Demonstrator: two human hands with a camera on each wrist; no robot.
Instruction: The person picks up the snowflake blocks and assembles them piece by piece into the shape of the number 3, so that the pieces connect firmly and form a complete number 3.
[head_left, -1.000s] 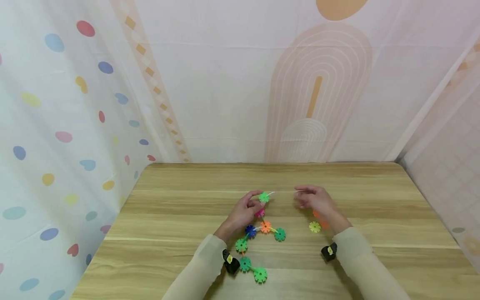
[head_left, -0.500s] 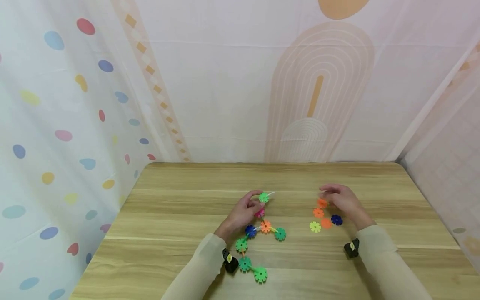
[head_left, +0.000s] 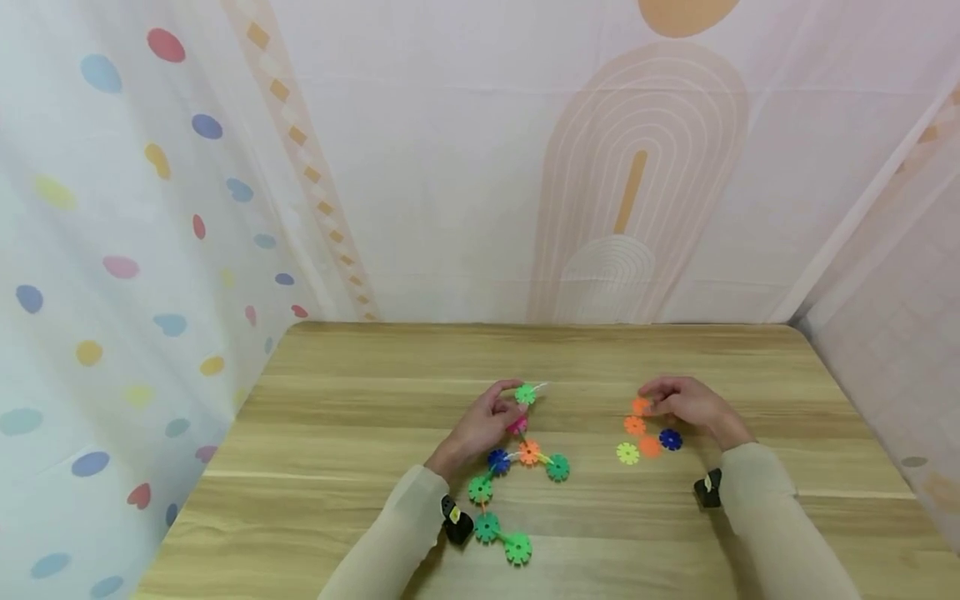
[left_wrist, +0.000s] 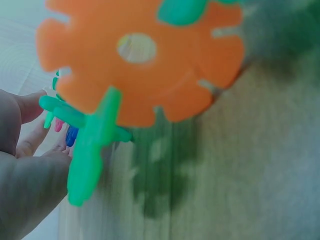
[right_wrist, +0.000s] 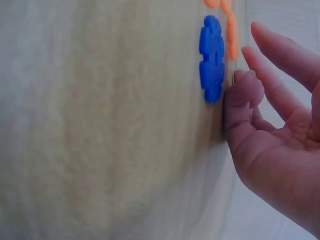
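Draped all round in pale printed fabric: coloured dots at left, peach arches behind. Light wood-grain worktop [head_left: 360, 433], rounded corners. Near the middle, a branching chain of joined snowflake discs [head_left: 517, 475]; left hand [head_left: 483, 425] pinching its top green disc [head_left: 526, 394]. Off to the right, a small cluster of loose discs [head_left: 645, 433]; right hand [head_left: 686, 404] with fingertips on the far orange disc [head_left: 640, 406], grip unclear.
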